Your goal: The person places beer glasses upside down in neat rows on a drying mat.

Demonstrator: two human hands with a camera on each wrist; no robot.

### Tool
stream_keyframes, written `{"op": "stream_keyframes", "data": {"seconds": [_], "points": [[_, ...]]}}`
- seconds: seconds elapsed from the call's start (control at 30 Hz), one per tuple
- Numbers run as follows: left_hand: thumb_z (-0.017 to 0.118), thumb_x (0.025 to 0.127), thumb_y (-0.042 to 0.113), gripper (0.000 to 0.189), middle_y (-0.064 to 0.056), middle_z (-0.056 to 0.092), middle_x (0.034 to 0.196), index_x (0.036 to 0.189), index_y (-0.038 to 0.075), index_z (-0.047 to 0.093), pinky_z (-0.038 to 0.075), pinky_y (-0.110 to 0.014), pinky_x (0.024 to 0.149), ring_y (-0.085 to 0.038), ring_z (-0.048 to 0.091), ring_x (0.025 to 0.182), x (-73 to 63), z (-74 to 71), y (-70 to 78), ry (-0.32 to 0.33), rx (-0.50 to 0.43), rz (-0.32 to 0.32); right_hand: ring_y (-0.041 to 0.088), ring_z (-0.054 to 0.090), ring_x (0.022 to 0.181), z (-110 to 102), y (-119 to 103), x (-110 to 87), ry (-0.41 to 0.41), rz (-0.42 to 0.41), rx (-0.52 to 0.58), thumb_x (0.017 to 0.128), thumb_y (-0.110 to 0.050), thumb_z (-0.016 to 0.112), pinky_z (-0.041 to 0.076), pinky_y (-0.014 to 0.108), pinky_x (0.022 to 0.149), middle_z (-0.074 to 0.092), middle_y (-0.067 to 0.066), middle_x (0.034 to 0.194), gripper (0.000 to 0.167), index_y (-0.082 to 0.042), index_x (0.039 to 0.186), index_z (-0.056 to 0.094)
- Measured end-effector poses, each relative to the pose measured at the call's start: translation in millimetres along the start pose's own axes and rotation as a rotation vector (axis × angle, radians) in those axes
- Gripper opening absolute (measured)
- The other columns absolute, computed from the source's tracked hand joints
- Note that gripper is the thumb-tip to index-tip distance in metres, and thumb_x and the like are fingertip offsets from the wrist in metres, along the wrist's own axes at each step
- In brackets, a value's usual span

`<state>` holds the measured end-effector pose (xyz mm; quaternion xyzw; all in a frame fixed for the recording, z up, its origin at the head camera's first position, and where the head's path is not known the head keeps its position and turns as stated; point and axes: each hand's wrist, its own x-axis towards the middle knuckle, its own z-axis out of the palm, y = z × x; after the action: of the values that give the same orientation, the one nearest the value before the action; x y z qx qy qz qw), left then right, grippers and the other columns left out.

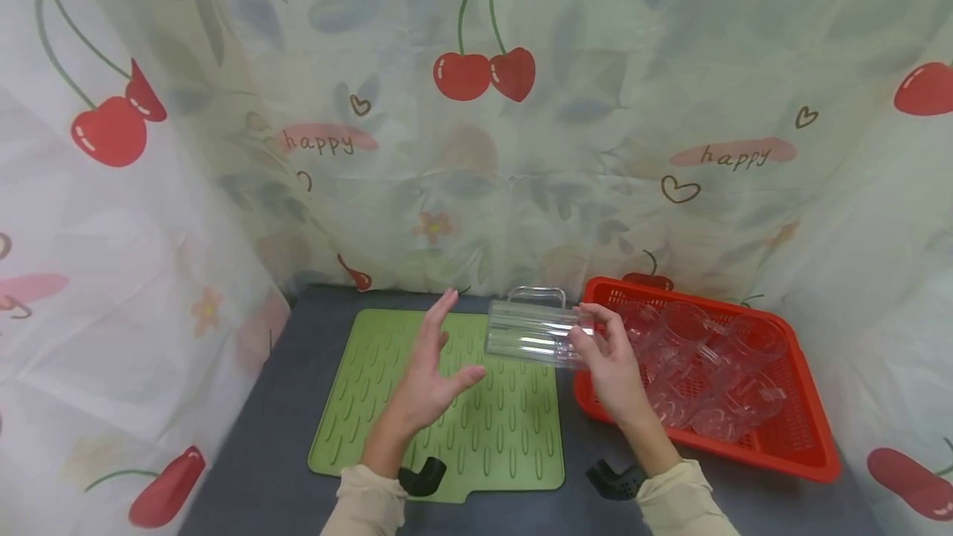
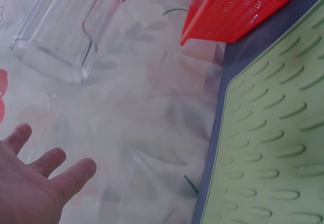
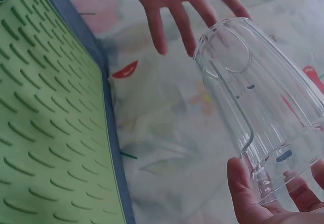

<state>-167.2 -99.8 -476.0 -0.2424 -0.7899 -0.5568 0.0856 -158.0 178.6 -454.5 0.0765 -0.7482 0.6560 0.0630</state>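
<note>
A clear handled mug [image 1: 532,331] lies sideways in the air above the right part of a green ridged mat [image 1: 447,437]. My right hand [image 1: 612,362] grips one end of it, thumb and fingers around the wall, as the right wrist view shows with the mug [image 3: 268,97] close up. The mug's handle points toward the back wall in the head view. My left hand [image 1: 424,383] is raised over the mat with fingers spread, apart from the mug's other end and holding nothing. In the left wrist view, the left fingers [image 2: 76,178] are extended below the mug [image 2: 61,36].
On the right stands a red perforated basket [image 1: 807,428] with several clear mugs [image 1: 685,325] inside. The mat lies on a dark grey table [image 1: 253,453]. Cherry-patterned sheets [image 1: 476,189] enclose the back and both sides.
</note>
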Motion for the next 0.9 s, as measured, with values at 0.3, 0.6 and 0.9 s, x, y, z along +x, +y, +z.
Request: {"op": "stream_keyframes", "data": {"seconds": [0.3, 0.6, 0.9], "points": [[0.072, 0.092, 0.05, 0.095, 0.009, 0.008, 0.173, 0.164, 0.034, 0.012, 0.033, -0.067, 0.117, -0.029, 0.017, 0.159, 4.1, 10.2, 4.1, -0.023, -0.06, 0.025, -0.002, 0.059, 0.121, 16, 3, -1.0, -0.026, 0.022, 0.02, 0.106, -0.02, 0.054, 0.055, 0.019, 0.092, 0.046, 0.007, 0.147, 0.045, -0.006, 0.146, 0.037], [0.074, 0.09, 0.051, 0.096, 0.005, 0.011, 0.173, 0.163, 0.037, 0.013, 0.041, -0.069, 0.109, -0.035, 0.025, 0.154, 7.0, 17.8, 8.6, -0.027, -0.083, -0.001, 0.011, 0.061, 0.12, 27, 6, -2.4, -0.04, 0.008, 0.057, 0.108, -0.02, 0.051, 0.057, 0.023, 0.091, 0.045, 0.01, 0.149, 0.041, -0.006, 0.144, 0.039], [0.07, 0.089, 0.059, 0.096, 0.001, 0.02, 0.17, 0.163, 0.035, 0.016, 0.027, -0.076, 0.115, -0.035, 0.031, 0.152, 7.7, 23.2, 7.8, 0.006, -0.048, 0.032, 0.011, 0.059, 0.125, 34, 11, -2.8, -0.062, 0.007, 0.099, 0.109, -0.022, 0.049, 0.056, 0.027, 0.095, 0.042, 0.012, 0.153, 0.042, -0.006, 0.145, 0.036]]}}
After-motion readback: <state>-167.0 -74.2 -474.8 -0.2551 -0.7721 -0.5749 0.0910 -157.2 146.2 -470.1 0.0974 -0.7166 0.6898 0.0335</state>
